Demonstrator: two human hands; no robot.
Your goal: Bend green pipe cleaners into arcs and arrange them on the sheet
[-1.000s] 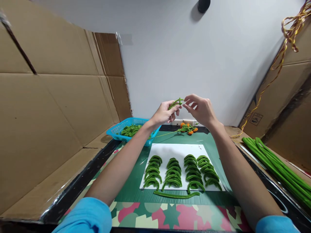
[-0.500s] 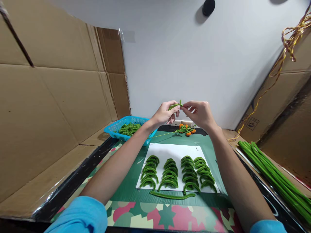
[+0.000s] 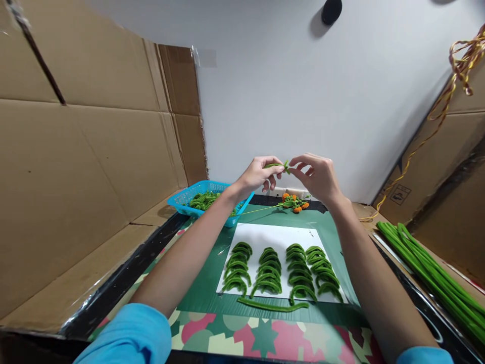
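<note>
In the head view, both my hands are raised above the far side of the table. My left hand (image 3: 261, 174) pinches a small bent piece of fuzzy green pipe cleaner (image 3: 287, 167), its short ends splaying out past my fingertips. Close to those ends is my right hand (image 3: 316, 176), thumb and forefinger slightly apart; whether the thumb touches the piece I cannot tell. Below, a white sheet (image 3: 280, 231) carries several columns of curved green pipe cleaner pieces (image 3: 270, 270). One longer, nearly straight pipe cleaner (image 3: 273, 306) lies along the sheet's near edge.
A blue basket (image 3: 180, 202) with green pieces stands at the back left. Orange flowers (image 3: 293, 202) on a thin stem lie behind the sheet. Long green pipe cleaners (image 3: 428, 268) lie at the right. Cardboard walls (image 3: 94, 151) flank the green table mat (image 3: 204, 283).
My right thumb and forefinger have parted and drawn slightly back from the green piece, whose ends now splay crosswise. The whole view has shifted a little.
</note>
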